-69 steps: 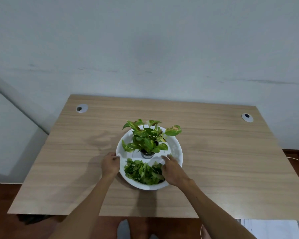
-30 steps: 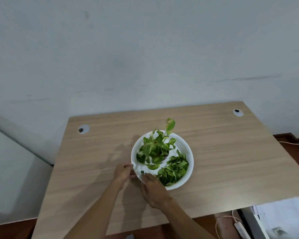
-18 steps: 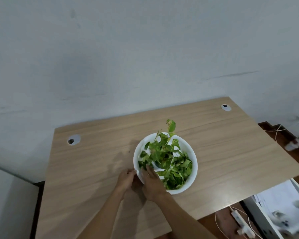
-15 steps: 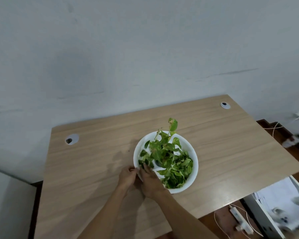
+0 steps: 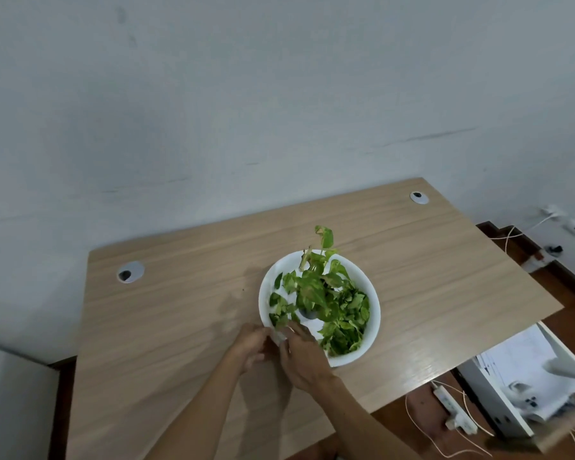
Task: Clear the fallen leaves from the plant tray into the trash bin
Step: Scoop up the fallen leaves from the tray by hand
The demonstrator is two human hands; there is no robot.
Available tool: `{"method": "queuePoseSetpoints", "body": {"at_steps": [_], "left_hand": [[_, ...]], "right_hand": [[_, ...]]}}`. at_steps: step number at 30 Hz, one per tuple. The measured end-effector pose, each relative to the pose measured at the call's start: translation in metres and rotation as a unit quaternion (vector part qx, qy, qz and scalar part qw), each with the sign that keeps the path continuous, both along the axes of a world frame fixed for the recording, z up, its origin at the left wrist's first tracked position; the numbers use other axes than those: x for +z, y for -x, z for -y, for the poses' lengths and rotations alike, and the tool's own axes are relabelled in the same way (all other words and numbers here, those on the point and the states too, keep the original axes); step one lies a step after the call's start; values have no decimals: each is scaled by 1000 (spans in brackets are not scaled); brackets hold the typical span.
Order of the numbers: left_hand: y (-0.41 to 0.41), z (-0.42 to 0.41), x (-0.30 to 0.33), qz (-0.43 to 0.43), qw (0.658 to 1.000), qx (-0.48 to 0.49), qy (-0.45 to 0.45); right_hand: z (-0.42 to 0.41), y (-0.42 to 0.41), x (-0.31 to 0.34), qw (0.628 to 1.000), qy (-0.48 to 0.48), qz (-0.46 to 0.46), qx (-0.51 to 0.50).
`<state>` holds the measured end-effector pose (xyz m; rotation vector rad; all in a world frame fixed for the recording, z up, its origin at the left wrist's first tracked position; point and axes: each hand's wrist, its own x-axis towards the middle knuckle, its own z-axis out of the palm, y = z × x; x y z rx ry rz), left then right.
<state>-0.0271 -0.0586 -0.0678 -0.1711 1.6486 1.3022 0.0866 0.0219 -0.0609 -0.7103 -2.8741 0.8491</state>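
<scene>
Two hands at near-left rim of plant tray, forearms reaching in from below. Our left hand has fingers curled on rim; our right hand clamps same rim just beside it, fingers over the edge. Tray: white, round, on wooden counter. Potted plant at centre. Fallen leaves heaped in right half, beside right grip.

Bare desk all around the tray.
</scene>
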Motion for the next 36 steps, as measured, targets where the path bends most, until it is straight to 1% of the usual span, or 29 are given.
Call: {"method": "queuePoseSetpoints", "body": {"at_steps": [1,4,6,7,10,12,15,18,21,23,26,30,32,34,36], "left_hand": [[2,0,1,-8,1000,5,-4],[12,-4,-10,-50,998,46,1],[14,-6,-17,-66,997,47,10],[13,-7,-19,-70,996,45,14],[9,-8,-10,-84,995,44,28],[8,-7,-3,-72,996,46,21],[6,-6,3,-61,997,48,19],[4,-6,3,-60,997,50,9],[2,-6,3,-68,996,52,12],[2,-4,-1,-90,994,51,24],[2,-5,-12,-116,992,52,25],[-1,-6,-23,-159,985,56,37],[-1,-6,-28,-163,984,59,36],[2,-3,-32,-166,984,60,33],[5,1,-36,-166,985,48,26]], "right_hand": [[1,9,-2,1000,4,8,-1],[-5,38,-7,996,25,84,28],[-12,49,-13,988,24,144,53],[-15,50,-17,985,24,161,60],[-13,29,-22,988,10,138,68],[-14,1,-21,987,-11,139,75],[-26,-39,-11,989,-19,135,58],[-32,-53,-3,995,-24,90,42],[-21,-33,4,998,-6,58,36],[-10,-7,8,999,15,38,17],[-7,35,1,997,60,54,-14],[-18,70,-19,992,35,113,36],[-24,72,-25,988,18,139,61],[-24,65,-25,985,-1,148,84],[-16,48,-18,989,8,122,87]]}}
